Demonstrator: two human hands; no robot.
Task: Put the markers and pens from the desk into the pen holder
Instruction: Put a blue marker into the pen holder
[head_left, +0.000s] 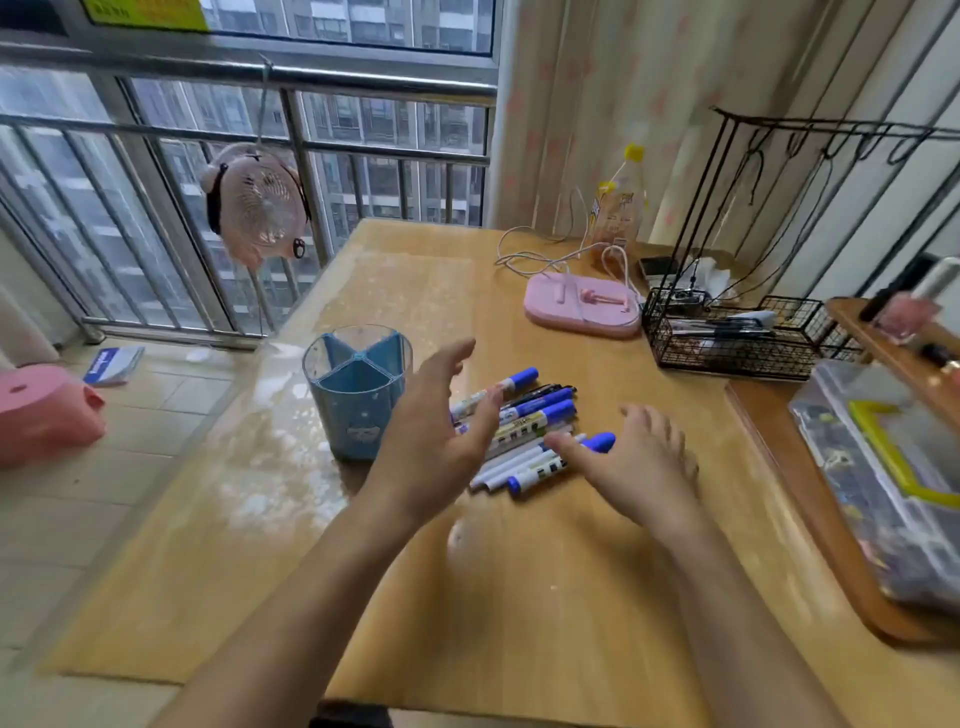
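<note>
Markers and pens (524, 431) lie bunched on the desk (519, 571), just right of the empty pen holder (357, 395). Left hand (441, 431) and right hand (639, 462) hover spread, holding nothing. Best to gather the pile from both sides, then lift.

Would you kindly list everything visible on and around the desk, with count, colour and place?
desk: one, light wood, centre
pen holder: one, blue, divided, empty, left of pile
markers and pens: a pile, white with blue caps plus dark pens, lying mid-desk
pink stand: one, far side
white cable: one, behind stand
bottle: one, yellow cap, far edge
wire basket: one, black, right
plastic box: one, clear, yellow handle, right
fan: one, pink, hanging on railing
stool: one, pink, floor
book: one, blue, floor
left hand: open, above pile
right hand: open, over pile
</note>
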